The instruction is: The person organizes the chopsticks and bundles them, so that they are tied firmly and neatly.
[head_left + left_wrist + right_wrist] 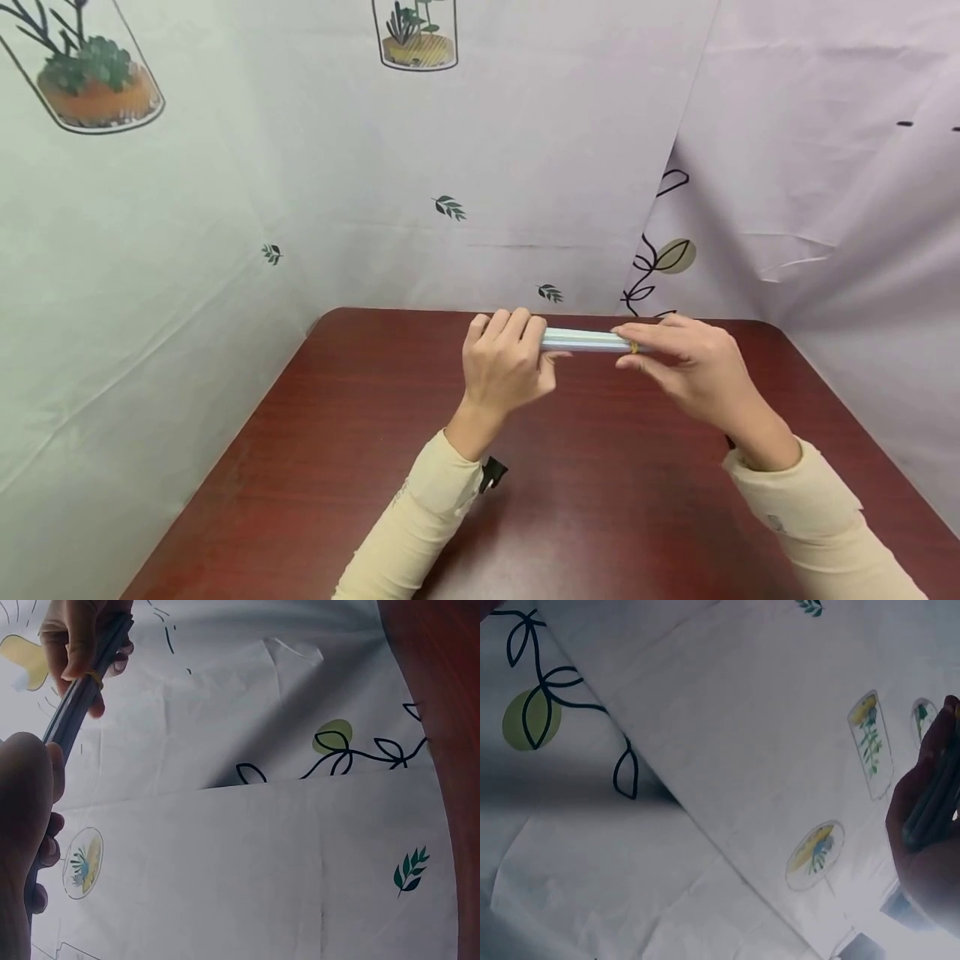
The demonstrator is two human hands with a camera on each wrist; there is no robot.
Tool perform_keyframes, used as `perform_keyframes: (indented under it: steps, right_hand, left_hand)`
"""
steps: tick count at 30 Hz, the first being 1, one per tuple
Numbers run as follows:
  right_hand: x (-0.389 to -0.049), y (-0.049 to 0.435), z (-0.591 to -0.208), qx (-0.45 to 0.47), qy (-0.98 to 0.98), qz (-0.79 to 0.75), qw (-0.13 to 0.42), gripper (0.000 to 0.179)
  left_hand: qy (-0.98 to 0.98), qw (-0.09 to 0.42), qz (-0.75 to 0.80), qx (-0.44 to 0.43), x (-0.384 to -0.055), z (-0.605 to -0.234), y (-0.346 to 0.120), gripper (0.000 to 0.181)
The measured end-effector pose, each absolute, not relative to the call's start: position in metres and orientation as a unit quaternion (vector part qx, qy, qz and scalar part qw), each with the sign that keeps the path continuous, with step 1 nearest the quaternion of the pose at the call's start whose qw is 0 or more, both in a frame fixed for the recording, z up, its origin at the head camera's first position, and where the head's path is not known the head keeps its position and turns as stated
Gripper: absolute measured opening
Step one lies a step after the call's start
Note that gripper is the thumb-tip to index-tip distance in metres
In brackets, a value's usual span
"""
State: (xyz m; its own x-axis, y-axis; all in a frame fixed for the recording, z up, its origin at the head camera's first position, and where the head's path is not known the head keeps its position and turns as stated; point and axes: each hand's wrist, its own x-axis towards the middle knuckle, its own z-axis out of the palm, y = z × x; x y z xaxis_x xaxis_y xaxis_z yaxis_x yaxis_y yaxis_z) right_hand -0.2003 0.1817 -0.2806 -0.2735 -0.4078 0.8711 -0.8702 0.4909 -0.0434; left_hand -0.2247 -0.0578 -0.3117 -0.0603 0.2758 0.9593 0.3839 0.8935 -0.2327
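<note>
A bundle of slim, pale bluish sticks (583,340) is held level above the far part of the table; their exact kind is not clear. The left hand (504,354) grips one end, fingers wrapped over it and thumb underneath. A yellow rubber band (634,347) circles the bundle near its other end. There the right hand (692,360) pinches the bundle between thumb and fingers, right at the band. The left wrist view shows the bundle running slantwise between both hands. Only its end, inside the right hand (922,847), appears in the right wrist view.
Below the hands spreads a dark red-brown table (337,433). Pale cloth (360,167) printed with leaves and plant jars hangs around its back and sides. A small black piece (492,473) shows by the left cuff.
</note>
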Motion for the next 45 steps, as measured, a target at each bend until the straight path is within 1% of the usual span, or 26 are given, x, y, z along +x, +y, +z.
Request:
perform_keyframes:
  steps: [2, 4, 6, 7, 11, 13, 17, 20, 23, 27, 31, 34, 37, 40, 42, 45]
  right_hand:
    - [-0.2, 0.187, -0.278, 0.431, -0.755, 0.296, 0.396, 0.048]
    - [-0.199, 0.192, -0.276, 0.435, -0.759, 0.31, 0.372, 0.045]
    - [-0.198, 0.196, -0.275, 0.434, -0.764, 0.314, 0.361, 0.033]
    - [-0.198, 0.197, -0.275, 0.432, -0.767, 0.311, 0.36, 0.032]
    - [-0.199, 0.194, -0.276, 0.428, -0.767, 0.284, 0.383, 0.029]
    - [-0.199, 0.19, -0.276, 0.427, -0.763, 0.264, 0.407, 0.038]
    - [-0.199, 0.184, -0.277, 0.418, -0.754, 0.235, 0.448, 0.039]
    - [-0.199, 0.176, -0.28, 0.418, -0.75, 0.217, 0.465, 0.041]
    - [-0.197, 0.168, -0.282, 0.413, -0.755, 0.214, 0.462, 0.044]
    - [-0.193, 0.17, -0.279, 0.399, -0.777, 0.229, 0.43, 0.049]
    - [-0.192, 0.18, -0.272, 0.411, -0.786, 0.237, 0.396, 0.05]
    - [-0.194, 0.189, -0.269, 0.431, -0.777, 0.248, 0.386, 0.046]
    - [-0.196, 0.196, -0.266, 0.458, -0.749, 0.302, 0.372, 0.037]
    - [-0.194, 0.198, -0.264, 0.48, -0.719, 0.368, 0.342, 0.026]
    - [-0.192, 0.196, -0.263, 0.488, -0.709, 0.393, 0.325, 0.022]
    - [-0.189, 0.195, -0.262, 0.489, -0.701, 0.418, 0.308, 0.033]
  left_hand:
    - [-0.728, 0.645, -0.04, -0.228, -0.225, -0.311, -0.058, 0.035]
    - [-0.729, 0.645, -0.038, -0.228, -0.225, -0.31, -0.059, 0.036]
    - [-0.729, 0.645, -0.037, -0.227, -0.225, -0.31, -0.059, 0.036]
    - [-0.729, 0.645, -0.037, -0.228, -0.225, -0.31, -0.059, 0.036]
    - [-0.725, 0.649, -0.038, -0.225, -0.225, -0.31, -0.059, 0.036]
    - [-0.724, 0.652, -0.041, -0.222, -0.225, -0.31, -0.059, 0.037]
    - [-0.724, 0.654, -0.042, -0.215, -0.223, -0.311, -0.057, 0.04]
    - [-0.724, 0.652, -0.031, -0.224, -0.222, -0.311, -0.052, 0.037]
    - [-0.725, 0.647, -0.024, -0.237, -0.221, -0.311, -0.049, 0.035]
    - [-0.725, 0.645, -0.023, -0.24, -0.222, -0.311, -0.051, 0.038]
    - [-0.725, 0.644, -0.027, -0.241, -0.221, -0.31, -0.053, 0.041]
    - [-0.729, 0.64, -0.036, -0.241, -0.221, -0.309, -0.054, 0.04]
    - [-0.73, 0.639, -0.041, -0.239, -0.222, -0.307, -0.056, 0.04]
    - [-0.73, 0.64, -0.038, -0.237, -0.222, -0.307, -0.057, 0.04]
    - [-0.729, 0.641, -0.037, -0.236, -0.221, -0.308, -0.058, 0.041]
    - [-0.728, 0.643, -0.041, -0.235, -0.221, -0.309, -0.054, 0.042]
